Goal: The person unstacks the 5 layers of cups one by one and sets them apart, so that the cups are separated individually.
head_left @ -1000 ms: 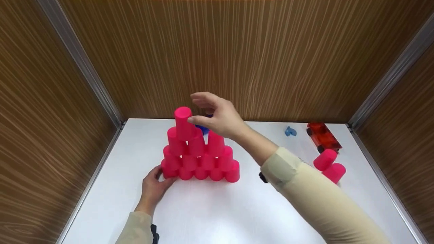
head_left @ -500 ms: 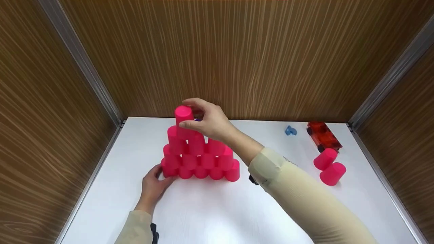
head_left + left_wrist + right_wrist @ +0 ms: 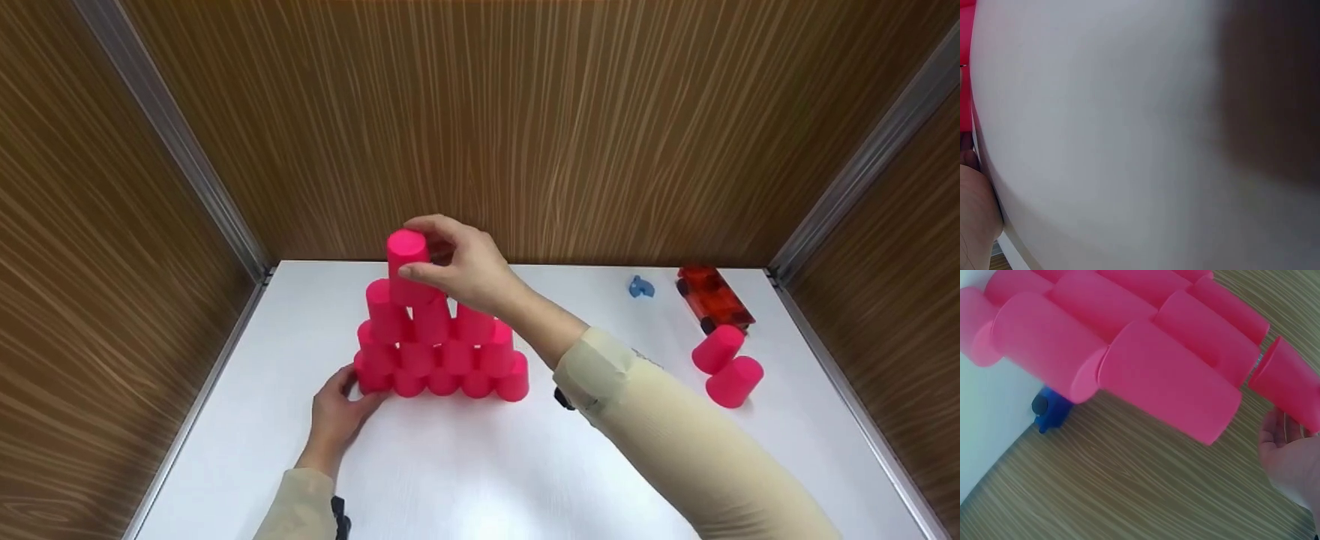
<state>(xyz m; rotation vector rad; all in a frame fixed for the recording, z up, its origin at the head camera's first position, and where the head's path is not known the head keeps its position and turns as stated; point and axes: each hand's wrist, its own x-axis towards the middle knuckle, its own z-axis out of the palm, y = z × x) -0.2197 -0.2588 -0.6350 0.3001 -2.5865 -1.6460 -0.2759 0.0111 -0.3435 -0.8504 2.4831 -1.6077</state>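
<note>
Pink cups stand upside down in a stepped stack [image 3: 459, 358] on the white table, several along the bottom row and fewer in each row above. At the top left, my right hand [image 3: 469, 266] grips the highest cup [image 3: 407, 244], thumb in front and fingers behind. In the right wrist view a narrow gap shows between this held cup [image 3: 1289, 385] and the cups below it. My left hand [image 3: 337, 412] holds the bottom row's left end cup [image 3: 373, 381] between thumb and fingers; its fingertips are hidden behind. The left wrist view catches only the edge of that hand [image 3: 977, 211].
Two loose pink cups [image 3: 735, 382] sit at the right, near a transparent red toy car [image 3: 712, 300]. A small light blue piece [image 3: 641, 286] lies at the back. A blue toy [image 3: 1053, 409] is behind the stack. Wood-grain panels [image 3: 525, 135] enclose the table [image 3: 465, 472].
My right hand has come in to the left and closed round the top cup, which has risen slightly. My left hand has stayed at the stack's base.
</note>
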